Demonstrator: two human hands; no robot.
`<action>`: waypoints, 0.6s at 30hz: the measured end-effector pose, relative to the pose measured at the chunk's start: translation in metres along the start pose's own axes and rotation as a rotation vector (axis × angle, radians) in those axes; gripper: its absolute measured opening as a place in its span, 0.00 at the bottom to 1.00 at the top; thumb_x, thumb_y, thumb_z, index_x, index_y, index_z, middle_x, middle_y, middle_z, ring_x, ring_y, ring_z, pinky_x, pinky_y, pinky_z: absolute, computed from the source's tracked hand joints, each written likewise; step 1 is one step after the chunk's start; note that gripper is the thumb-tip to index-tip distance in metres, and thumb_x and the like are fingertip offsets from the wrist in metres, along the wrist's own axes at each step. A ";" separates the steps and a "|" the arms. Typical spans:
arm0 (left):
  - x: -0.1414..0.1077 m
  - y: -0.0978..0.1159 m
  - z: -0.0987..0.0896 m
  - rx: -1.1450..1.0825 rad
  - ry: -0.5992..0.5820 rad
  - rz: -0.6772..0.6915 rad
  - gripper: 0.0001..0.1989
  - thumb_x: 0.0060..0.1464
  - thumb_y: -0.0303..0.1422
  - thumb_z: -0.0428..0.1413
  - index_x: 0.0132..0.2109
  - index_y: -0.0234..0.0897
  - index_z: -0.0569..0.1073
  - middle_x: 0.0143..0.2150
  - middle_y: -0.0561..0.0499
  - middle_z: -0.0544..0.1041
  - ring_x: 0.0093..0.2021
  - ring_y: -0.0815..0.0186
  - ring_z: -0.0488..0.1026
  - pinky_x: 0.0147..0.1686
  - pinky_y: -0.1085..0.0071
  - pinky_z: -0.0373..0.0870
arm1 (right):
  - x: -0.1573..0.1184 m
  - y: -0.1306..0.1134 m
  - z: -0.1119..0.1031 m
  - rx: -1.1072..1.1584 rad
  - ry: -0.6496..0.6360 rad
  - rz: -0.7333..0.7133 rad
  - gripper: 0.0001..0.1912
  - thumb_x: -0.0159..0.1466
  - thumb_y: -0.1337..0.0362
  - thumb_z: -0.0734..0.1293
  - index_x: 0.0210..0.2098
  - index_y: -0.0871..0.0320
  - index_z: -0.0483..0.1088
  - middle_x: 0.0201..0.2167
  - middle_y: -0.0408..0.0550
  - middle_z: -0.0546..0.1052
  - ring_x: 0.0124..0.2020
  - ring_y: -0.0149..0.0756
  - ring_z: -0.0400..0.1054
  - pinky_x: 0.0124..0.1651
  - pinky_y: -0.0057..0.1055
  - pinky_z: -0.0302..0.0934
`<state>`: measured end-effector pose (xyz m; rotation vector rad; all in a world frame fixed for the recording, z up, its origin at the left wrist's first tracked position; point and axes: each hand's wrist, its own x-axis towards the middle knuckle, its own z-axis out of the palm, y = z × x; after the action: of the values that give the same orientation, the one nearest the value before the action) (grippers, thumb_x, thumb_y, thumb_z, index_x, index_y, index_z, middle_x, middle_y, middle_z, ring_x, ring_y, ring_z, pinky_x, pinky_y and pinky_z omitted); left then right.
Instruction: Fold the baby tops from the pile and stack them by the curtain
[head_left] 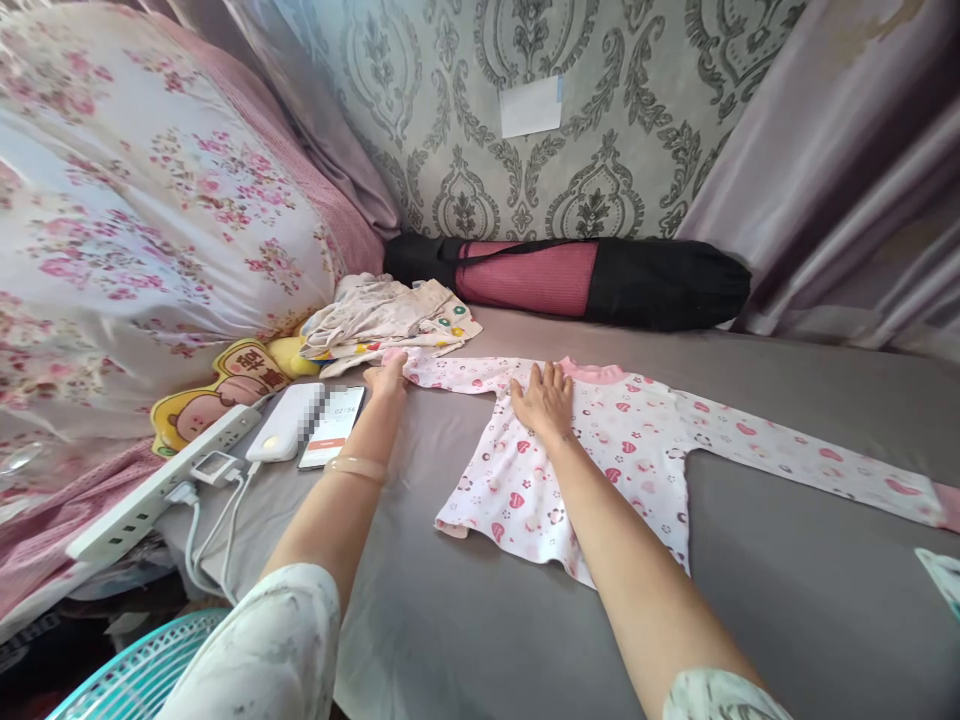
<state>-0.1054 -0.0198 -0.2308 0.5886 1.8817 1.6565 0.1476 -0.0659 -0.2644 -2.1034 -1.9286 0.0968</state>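
Observation:
A white long-sleeved child's shirt (pixel 622 450) with pink hearts and a pink collar lies spread on the grey bed sheet (pixel 787 580). Both sleeves stretch out sideways from its body. At the far left end of one sleeve, my left hand (pixel 386 375) is closed on the pink cuff, its fingertips partly hidden. My right hand (pixel 545 402) rests flat on the shirt near the shoulder by the collar, fingers spread. The other sleeve reaches to the right edge of the view.
Crumpled clothes (pixel 390 315) lie beyond my left hand. To the left are a phone (pixel 334 430), a white power bank (pixel 285 422), a power strip (pixel 165 485) with cables and a yellow plush (pixel 217 390). A black and pink rolled bag (pixel 525 280) lies along the wall.

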 end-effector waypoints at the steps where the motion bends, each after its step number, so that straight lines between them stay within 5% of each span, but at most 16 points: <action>1: 0.000 0.004 0.000 -0.090 -0.005 -0.070 0.21 0.45 0.26 0.62 0.46 0.36 0.63 0.42 0.46 0.69 0.37 0.63 0.74 0.31 0.67 0.75 | 0.000 0.000 0.000 0.000 0.001 -0.001 0.36 0.70 0.49 0.49 0.68 0.67 0.53 0.70 0.62 0.52 0.70 0.52 0.40 0.68 0.48 0.32; 4: 0.000 0.015 0.000 -0.192 -0.046 -0.262 0.14 0.44 0.24 0.61 0.38 0.35 0.66 0.29 0.54 0.69 0.24 0.72 0.68 0.21 0.77 0.68 | 0.000 0.000 0.000 0.002 -0.004 0.003 0.36 0.70 0.49 0.50 0.68 0.67 0.53 0.70 0.62 0.52 0.70 0.52 0.40 0.68 0.48 0.32; 9: 0.001 0.034 0.007 -0.152 -0.263 -0.330 0.10 0.37 0.19 0.59 0.29 0.34 0.69 0.22 0.54 0.68 0.21 0.72 0.66 0.17 0.80 0.59 | 0.000 -0.001 -0.001 0.001 -0.007 0.013 0.36 0.70 0.49 0.50 0.68 0.67 0.54 0.70 0.62 0.51 0.70 0.51 0.39 0.68 0.47 0.32; 13: 0.018 0.049 0.012 -0.115 -0.329 -0.036 0.10 0.36 0.22 0.58 0.31 0.36 0.71 0.25 0.56 0.71 0.25 0.72 0.68 0.24 0.78 0.64 | -0.001 -0.001 -0.003 0.000 -0.013 0.014 0.35 0.70 0.48 0.49 0.69 0.64 0.52 0.70 0.61 0.51 0.70 0.51 0.39 0.68 0.48 0.32; 18: 0.054 0.045 0.010 0.156 -0.276 0.344 0.10 0.39 0.28 0.57 0.34 0.35 0.72 0.26 0.55 0.71 0.29 0.67 0.69 0.30 0.73 0.66 | -0.004 -0.001 -0.005 -0.002 -0.004 -0.002 0.34 0.70 0.46 0.48 0.69 0.56 0.52 0.70 0.59 0.52 0.70 0.52 0.41 0.67 0.49 0.32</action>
<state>-0.1403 0.0292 -0.1940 1.1986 1.7868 1.5400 0.1473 -0.0705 -0.2594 -2.1037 -1.9338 0.0991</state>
